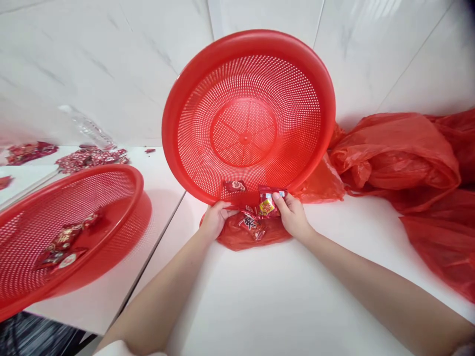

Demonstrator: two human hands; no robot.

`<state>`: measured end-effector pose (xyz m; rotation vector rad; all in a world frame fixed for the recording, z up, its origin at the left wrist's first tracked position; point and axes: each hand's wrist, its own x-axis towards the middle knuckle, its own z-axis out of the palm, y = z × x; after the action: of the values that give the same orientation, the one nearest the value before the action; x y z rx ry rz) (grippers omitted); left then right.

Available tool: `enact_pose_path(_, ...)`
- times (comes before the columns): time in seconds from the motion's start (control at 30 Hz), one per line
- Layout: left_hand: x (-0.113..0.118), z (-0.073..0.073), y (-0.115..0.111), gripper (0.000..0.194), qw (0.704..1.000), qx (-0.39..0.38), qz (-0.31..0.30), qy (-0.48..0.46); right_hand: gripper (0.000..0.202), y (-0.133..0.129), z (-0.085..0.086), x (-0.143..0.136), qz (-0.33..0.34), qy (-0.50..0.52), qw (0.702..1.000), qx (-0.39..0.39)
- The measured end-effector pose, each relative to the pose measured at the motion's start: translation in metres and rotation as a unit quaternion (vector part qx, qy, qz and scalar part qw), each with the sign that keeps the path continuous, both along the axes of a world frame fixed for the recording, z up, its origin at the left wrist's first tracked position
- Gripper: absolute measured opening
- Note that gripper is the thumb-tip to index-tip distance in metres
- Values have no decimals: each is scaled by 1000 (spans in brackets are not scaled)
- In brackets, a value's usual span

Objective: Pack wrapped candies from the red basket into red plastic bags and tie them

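Work judged part-done. First packet [254,225] at red bag [237,244]; inside or on top unclear. Right hand [295,216]: grip pinched on second packet [267,202], above bag. Left hand [216,220]: grip closed on bag edge. Remaining: third packet [234,186] in tilted basket [248,42]; more packets [66,238] in side basket [137,179]. Tilted rim limits far side; bench [289,301] toward person offers room.

White wall [111,64], grey-veined, glossy; white tables [267,301] side by side.

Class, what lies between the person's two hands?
The head view shows, between the left hand and right hand, a black-lettered packet on or in a red bag, plus the yellow-labelled packet the right hand holds.
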<state>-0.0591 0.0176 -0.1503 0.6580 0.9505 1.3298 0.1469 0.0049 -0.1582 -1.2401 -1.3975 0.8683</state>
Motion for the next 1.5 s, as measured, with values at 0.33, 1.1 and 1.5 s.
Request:
enact_pose_path(0.33, 1, 3, 0, 29, 1000, 20, -18, -11, 41, -14, 10, 3, 286, -294, 873, 263)
enact_pose_path(1.1, 29, 6, -24, 42, 992, 34, -120, -15, 72, -15, 7, -13, 73, -354, 901, 238)
enact_pose_path(1.5, 24, 5, -19, 27, 990, -10, -135, -36, 19, -12, 4, -4, 118, -184, 950, 223)
